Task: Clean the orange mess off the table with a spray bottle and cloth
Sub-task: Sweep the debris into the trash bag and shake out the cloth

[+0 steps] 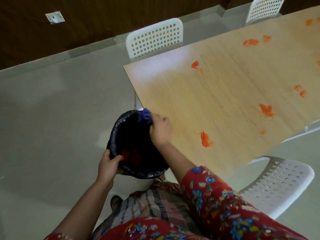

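Gripping the rim of one black-lined bin [113, 132] at lower centre, your left hand [108, 164] curls over its near edge. Your right hand [161, 130] clutches one purple cloth [145, 116] at the bin's far rim, just beside the table [190, 101] corner. About ten orange smears [205, 139] dot the tabletop; three white chairs [155, 38] surround it.

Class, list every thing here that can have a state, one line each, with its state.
Table: smeared with orange mess in several patches.
Bin: held beside the table's corner.
Cloth: bunched up, over the bin's rim.
Left hand: grips the bin's rim.
Right hand: holds the cloth.
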